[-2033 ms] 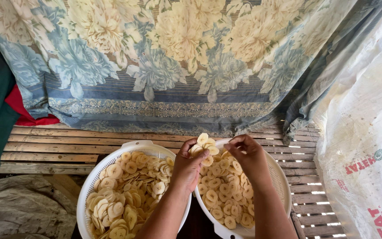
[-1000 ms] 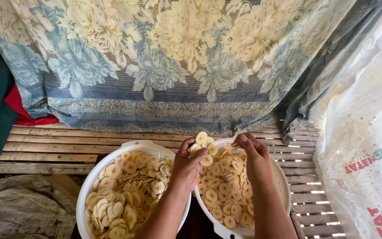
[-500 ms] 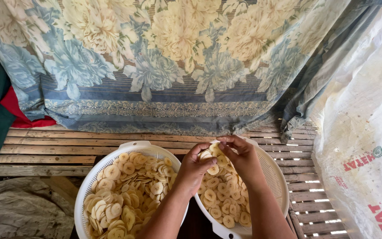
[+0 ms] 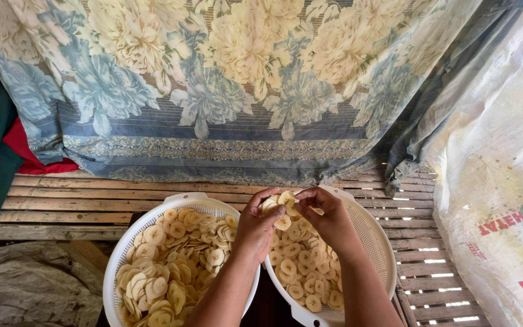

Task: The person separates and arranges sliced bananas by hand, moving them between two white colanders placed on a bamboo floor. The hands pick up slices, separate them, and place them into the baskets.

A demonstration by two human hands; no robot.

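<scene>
Two hands (image 4: 295,221) over slices (image 4: 286,200), two white colanders (image 4: 183,203).

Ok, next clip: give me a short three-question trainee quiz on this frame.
1. True or false: both hands are over the right colander.
2. What do the left hand and right hand hold between them?
3. The left colander holds: A) banana slices B) water C) nothing.

Key: 1 true. 2 a small stack of banana slices. 3 A.
</scene>
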